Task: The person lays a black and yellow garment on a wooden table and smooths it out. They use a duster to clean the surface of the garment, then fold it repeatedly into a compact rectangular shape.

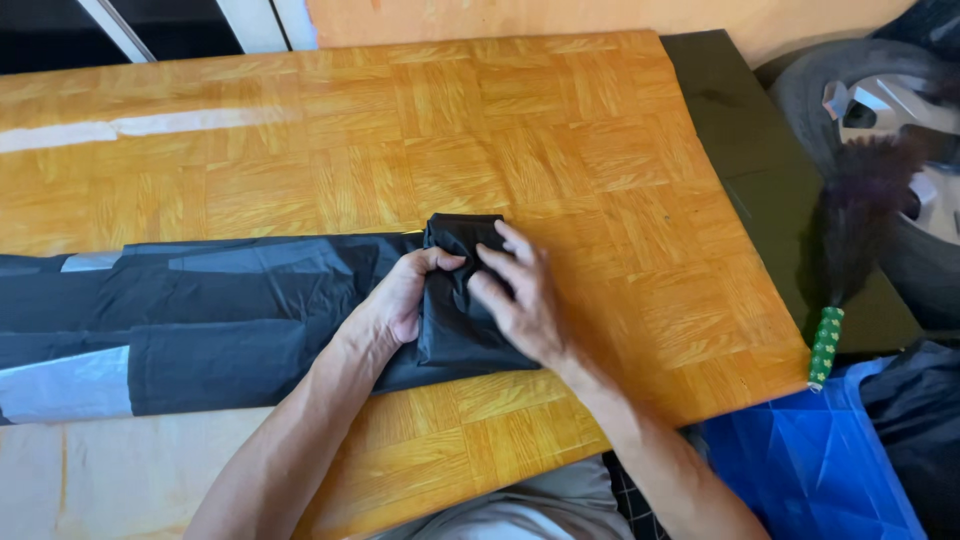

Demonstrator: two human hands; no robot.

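A long black plastic sheet (200, 310) lies across the wooden table (420, 130), stretching off the left edge. Its right end is folded or rolled into a thick black bundle (462, 335). My left hand (400, 295) grips the bundle's left side, thumb over the top fold. My right hand (520, 295) presses on the bundle from the right, fingers spread over its upper part. Both hands touch the same bundle near the table's middle.
A dark green board (760, 170) adjoins the table's right side. A feather duster with a green handle (828, 345) leans by it, in front of a tyre with a wheel (880, 100). A blue plastic crate (810, 460) and a dark bag (920, 420) sit lower right.
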